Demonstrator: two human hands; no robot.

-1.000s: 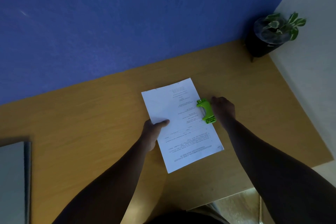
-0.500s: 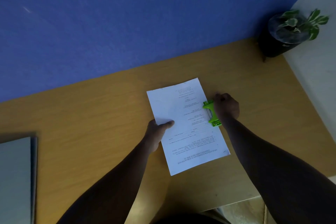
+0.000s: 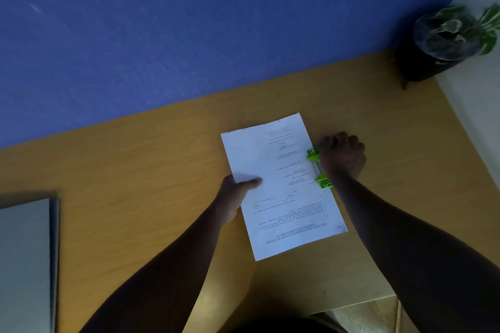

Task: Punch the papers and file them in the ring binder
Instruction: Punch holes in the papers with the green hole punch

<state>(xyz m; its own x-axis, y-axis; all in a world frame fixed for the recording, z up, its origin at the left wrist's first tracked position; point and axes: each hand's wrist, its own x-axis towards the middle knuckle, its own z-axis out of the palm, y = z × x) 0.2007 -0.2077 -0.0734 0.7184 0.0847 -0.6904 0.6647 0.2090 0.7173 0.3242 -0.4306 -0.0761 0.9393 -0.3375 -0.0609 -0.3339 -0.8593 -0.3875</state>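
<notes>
A white printed stack of papers (image 3: 281,186) lies slanted on the wooden desk (image 3: 135,176). Its right long edge sits inside a small green hole punch (image 3: 318,167). My right hand (image 3: 342,155) lies on top of the punch with its fingers curled over it, hiding most of the lever. At the left edge of the sheets, my left hand (image 3: 235,193) holds them with the thumb flat on top and the fingers underneath. A grey ring binder (image 3: 25,262) lies closed at the desk's left edge, far from both hands.
A dark pot with a green-leaved plant (image 3: 443,43) stands in the desk's far right corner. A blue wall (image 3: 189,21) runs along the back of the desk. A pale wall borders the right side.
My right hand has moved from beside the punch onto its top, covering the lever. The left hand keeps its hold on the papers. The view has shifted slightly to the left.
</notes>
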